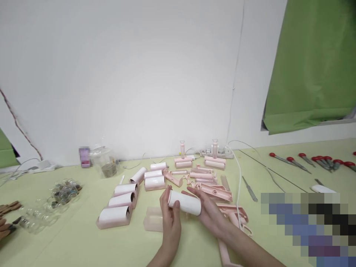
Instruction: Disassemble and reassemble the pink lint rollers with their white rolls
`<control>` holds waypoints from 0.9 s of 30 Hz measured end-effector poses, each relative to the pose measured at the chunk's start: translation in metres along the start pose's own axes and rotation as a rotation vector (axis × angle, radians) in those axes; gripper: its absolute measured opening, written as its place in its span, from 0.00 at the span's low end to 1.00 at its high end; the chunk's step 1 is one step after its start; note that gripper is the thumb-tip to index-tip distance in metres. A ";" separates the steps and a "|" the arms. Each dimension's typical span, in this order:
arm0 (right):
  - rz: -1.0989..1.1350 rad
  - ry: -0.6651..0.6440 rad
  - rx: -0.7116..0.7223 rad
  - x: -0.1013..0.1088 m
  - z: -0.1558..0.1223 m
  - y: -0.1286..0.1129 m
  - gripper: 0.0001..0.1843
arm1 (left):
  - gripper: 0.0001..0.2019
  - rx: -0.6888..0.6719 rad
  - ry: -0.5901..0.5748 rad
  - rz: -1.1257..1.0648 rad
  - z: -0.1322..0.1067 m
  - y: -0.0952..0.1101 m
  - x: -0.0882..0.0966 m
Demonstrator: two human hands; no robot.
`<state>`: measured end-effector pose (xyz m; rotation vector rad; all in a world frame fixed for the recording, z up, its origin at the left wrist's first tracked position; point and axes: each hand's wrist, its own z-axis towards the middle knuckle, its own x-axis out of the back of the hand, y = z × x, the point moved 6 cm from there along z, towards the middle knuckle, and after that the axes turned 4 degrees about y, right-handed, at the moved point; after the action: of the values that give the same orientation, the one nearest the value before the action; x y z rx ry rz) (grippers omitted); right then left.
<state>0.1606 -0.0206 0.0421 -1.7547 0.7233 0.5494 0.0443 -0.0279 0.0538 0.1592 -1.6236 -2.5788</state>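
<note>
Both hands hold one white lint roll [185,203] above the table. My left hand [170,217] grips its left end with fingers curled round it. My right hand [210,211] cups the roll from behind and below, fingers spread along it. Just left of my hands lies a translucent pink cover [153,218]. Beyond it lie several white rolls in pink covers [115,216]. Behind my hands is a pile of pink handles and parts [207,181]. A pink handle [232,217] lies under my right forearm.
Two assembled pink rollers [214,157] stand by a power strip [222,152] at the wall. Red-handled tools [314,161] lie at the far right, a metal file [250,189] near a white cable. Small glass jars [59,193] and a plastic bag [104,161] sit at left. Another person's hand [5,218] is at the left edge.
</note>
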 end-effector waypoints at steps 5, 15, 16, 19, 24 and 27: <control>0.008 -0.074 0.041 -0.014 -0.012 -0.007 0.13 | 0.20 -0.260 0.024 0.038 -0.002 0.010 0.003; 0.051 -0.223 0.058 -0.022 -0.022 -0.002 0.15 | 0.17 -0.045 0.039 -0.077 0.012 0.015 0.009; 0.042 -0.218 0.074 -0.021 -0.023 -0.003 0.16 | 0.17 -0.026 0.048 -0.117 0.012 0.013 0.009; -0.093 -0.166 0.140 -0.015 -0.025 -0.005 0.22 | 0.16 0.051 0.101 -0.247 0.013 0.003 0.007; -0.708 -0.138 0.470 -0.015 -0.040 -0.014 0.26 | 0.15 0.315 0.050 -0.492 0.013 0.002 -0.003; -1.120 -0.208 0.817 -0.034 -0.051 -0.013 0.26 | 0.17 0.486 -0.069 -0.768 0.011 0.017 -0.012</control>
<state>0.1462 -0.0602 0.0884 -1.0431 -0.2396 -0.3165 0.0552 -0.0241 0.0739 0.8925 -2.5920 -2.5681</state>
